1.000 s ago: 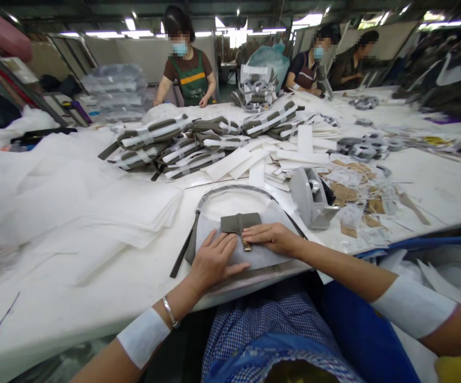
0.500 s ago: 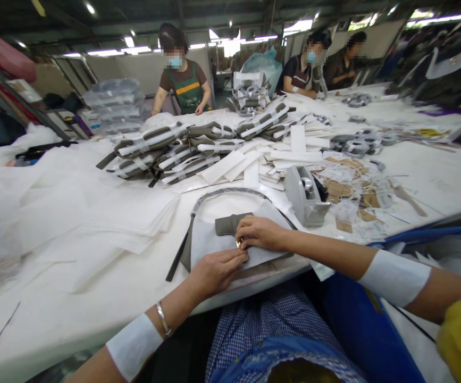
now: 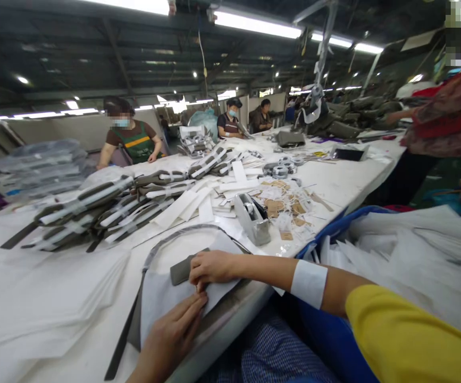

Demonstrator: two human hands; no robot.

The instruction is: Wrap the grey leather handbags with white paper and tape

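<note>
A dark olive-grey handbag (image 3: 134, 327) lies flat at the table's front edge, its wrapped handle (image 3: 182, 231) arching away from me. A pale sheet (image 3: 154, 303) covers most of its front, and the short flap (image 3: 180, 270) lies over the sheet. My right hand (image 3: 213, 267) rests across the flap, fingers curled and pinching by a small gold-coloured clasp, now mostly hidden. From below, my left hand (image 3: 176, 324) brings its closed fingertips to the same spot, touching the right fingers. What the left fingertips grip is hidden.
A grey tape dispenser (image 3: 252, 221) stands beyond my right forearm, near brown tags (image 3: 274, 207). Wrapped bag parts (image 3: 122, 207) are piled behind the bag. White sheets (image 3: 55, 298) lie left; a blue-rimmed container (image 3: 313, 239) sits right. Co-workers (image 3: 134, 139) are across the table.
My view has swung right and up, so the bag and both hands sit lower and further left. A person has come into view at right. Both hands stay together at the clasp.
</note>
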